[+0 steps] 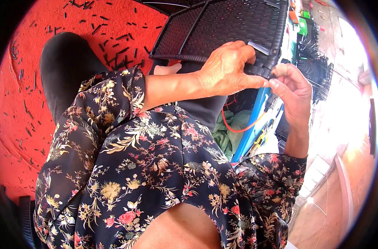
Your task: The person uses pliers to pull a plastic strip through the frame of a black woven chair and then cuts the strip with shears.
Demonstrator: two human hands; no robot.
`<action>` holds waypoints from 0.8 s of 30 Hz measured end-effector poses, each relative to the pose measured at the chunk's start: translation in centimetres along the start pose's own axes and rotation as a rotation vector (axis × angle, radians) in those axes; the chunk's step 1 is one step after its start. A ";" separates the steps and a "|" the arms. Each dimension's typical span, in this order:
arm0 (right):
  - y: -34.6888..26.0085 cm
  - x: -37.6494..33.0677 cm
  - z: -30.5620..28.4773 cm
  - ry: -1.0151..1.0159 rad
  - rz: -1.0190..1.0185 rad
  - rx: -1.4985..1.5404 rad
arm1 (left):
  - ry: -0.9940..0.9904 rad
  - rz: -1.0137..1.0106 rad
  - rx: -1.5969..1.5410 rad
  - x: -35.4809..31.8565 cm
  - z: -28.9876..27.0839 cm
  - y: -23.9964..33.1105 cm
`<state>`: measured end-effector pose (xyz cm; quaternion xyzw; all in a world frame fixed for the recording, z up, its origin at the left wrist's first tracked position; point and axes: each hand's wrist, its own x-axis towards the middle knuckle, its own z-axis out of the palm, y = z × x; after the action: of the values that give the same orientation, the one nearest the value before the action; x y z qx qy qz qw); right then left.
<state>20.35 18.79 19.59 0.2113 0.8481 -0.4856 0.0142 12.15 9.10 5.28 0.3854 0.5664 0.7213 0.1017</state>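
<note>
A black woven plastic panel [234, 25] with a braided rim lies across my lap. My left hand [228, 68] is closed over the rim near its right corner, fingers curled on top and thumb stretched along the near side. Beside its knuckles a flat, shiny dark strip [258, 47] sticks up from the weave. My right hand [295, 93] pinches at the corner, its thumb tip almost meeting my left thumb. Whatever sits between those right fingertips is too small and covered to make out.
Red floor covering [14, 124] on the left is strewn with short black scraps. Below my hands are a blue bar [247, 137], an orange-red hose [234, 130] and green cloth [228, 143]. Black strip bundles [317, 70] and a bright green item [302, 27] lie beyond the panel's right side.
</note>
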 end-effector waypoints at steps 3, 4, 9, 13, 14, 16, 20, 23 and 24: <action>0.8 -0.2 -0.3 -0.016 -0.085 0.041 | -0.021 0.030 0.008 0.0 0.0 0.1; 1.1 -0.3 -0.4 -0.020 -0.105 0.036 | -0.025 0.042 0.006 0.0 -0.1 0.1; 2.2 -1.0 0.0 0.050 -0.193 0.167 | 0.012 0.264 0.116 0.8 -1.4 1.0; 3.0 -1.2 0.7 0.112 -0.266 0.184 | -0.217 0.163 0.015 1.9 -2.6 2.6; 3.3 -1.3 0.9 0.136 -0.271 0.198 | -0.296 0.103 0.011 2.3 -2.7 3.0; 3.8 -1.4 1.6 0.180 -0.275 0.312 | -0.393 0.062 0.078 3.2 -3.0 3.7; 5.4 -2.2 3.7 0.298 -0.315 0.550 | -0.517 0.004 0.177 4.6 -4.2 3.9; 6.7 -3.1 5.2 0.316 -0.244 0.511 | -0.560 -0.039 0.118 4.7 -5.1 3.3; 7.1 -3.4 5.5 0.310 -0.215 0.554 | -0.571 -0.105 0.100 4.6 -5.3 3.1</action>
<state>25.06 16.15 11.66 0.1875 0.6933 -0.6587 -0.2244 6.36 6.77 9.76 0.5474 0.5690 0.5485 0.2752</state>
